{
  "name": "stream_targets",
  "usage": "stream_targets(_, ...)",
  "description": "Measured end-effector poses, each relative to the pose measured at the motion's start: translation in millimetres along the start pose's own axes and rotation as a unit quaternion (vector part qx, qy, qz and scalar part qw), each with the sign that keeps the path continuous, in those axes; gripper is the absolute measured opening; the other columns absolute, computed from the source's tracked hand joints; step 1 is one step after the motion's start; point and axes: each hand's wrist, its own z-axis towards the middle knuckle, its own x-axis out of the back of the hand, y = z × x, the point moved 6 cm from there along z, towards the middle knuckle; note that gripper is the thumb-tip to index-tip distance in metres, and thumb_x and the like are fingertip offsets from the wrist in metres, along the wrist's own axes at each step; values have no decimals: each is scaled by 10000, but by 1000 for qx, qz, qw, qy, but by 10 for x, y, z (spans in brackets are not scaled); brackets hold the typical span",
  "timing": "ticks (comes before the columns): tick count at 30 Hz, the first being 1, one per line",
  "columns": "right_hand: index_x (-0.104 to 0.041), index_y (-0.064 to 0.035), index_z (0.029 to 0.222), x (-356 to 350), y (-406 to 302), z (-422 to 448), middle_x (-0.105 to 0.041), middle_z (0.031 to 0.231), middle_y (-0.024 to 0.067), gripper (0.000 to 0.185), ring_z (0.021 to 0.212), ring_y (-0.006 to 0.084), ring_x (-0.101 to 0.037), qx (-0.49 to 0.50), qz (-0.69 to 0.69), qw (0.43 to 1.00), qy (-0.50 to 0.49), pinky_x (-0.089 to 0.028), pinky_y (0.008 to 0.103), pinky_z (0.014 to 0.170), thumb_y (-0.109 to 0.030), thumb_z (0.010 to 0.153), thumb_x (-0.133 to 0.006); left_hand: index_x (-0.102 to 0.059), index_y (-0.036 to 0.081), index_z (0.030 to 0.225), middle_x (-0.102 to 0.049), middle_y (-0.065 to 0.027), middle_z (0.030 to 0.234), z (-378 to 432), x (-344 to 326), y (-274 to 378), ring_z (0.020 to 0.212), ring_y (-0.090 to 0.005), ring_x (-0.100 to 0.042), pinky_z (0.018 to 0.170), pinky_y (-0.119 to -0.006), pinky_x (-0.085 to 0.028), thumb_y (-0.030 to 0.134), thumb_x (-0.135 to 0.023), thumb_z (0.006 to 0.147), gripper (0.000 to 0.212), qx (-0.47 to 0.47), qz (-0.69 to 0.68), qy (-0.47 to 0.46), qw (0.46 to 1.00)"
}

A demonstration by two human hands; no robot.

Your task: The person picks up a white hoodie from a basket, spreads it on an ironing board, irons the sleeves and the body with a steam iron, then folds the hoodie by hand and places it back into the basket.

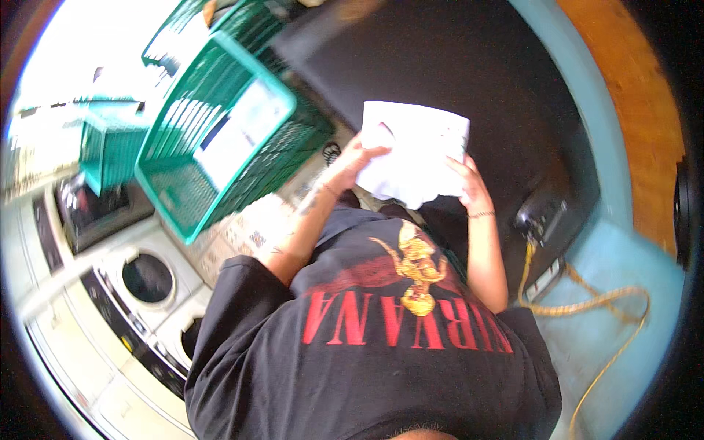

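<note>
Both my hands hold a folded white cloth (415,148) in front of my body, above the near edge of a black-covered table (495,82). My left hand (352,159) grips its left side, with the thumb lying on top. On the opposite side, my right hand (467,179) pinches the lower right edge, fingers over the front. The cloth's upper edge is fairly straight, while its lower edge hangs uneven. A few small dark marks show near its upper right corner.
To the left stands a green plastic basket (286,110) with white and dark items inside. Beyond it are more green baskets (113,143). Front-loading machines (147,278) line the lower left. A dark appliance (539,217) with a yellow cord (583,308) sits right, by a power strip (545,283).
</note>
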Motion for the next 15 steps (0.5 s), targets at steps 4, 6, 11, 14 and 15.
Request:
stream_targets(4,-556,24,1412,-1015,-237,-10,-675,1284,88,531,1165,163,-641,37,-148,985,-83,-507,324,1013,-252,990,-720,-584,43,1406,-678,-21,1250,-757,602,297,1142,-129,-621,1020,-291,-474,149,-826,900,571,-82,58,90,991)
stream_targets(6,-552,27,1412,-1621,-319,49,-673,1283,87,530,1154,162,-640,26,-176,976,-126,-506,321,1008,-255,995,-717,-591,40,1396,-682,-23,1245,-1188,989,510,1141,-126,-623,1022,-294,-478,145,-821,904,552,-116,31,130,984)
stream_targets(11,-567,55,1385,-3457,-365,288,-673,1269,95,525,1128,157,-638,47,-239,934,-262,-506,310,983,-275,1004,-712,-603,10,1353,-706,-41,1223,-2199,2163,1043,1090,-129,-665,979,-296,-529,140,-810,913,504,-206,-41,181,961)
stream_targets(14,-585,68,1379,-4652,-48,756,-681,1265,104,523,1128,151,-636,20,-313,917,-246,-496,314,999,-258,991,-714,-611,15,1343,-716,-52,1175,-2662,3196,1474,997,-133,-695,866,-296,-574,145,-795,928,472,-224,-40,231,946)
stream_targets(15,-587,69,1382,-5099,92,927,-684,1277,95,517,1132,151,-639,37,-303,910,-279,-492,313,1007,-237,983,-709,-621,20,1337,-721,-48,1150,-2778,3557,1651,973,-133,-696,839,-295,-576,164,-790,938,457,-225,-3,246,943)
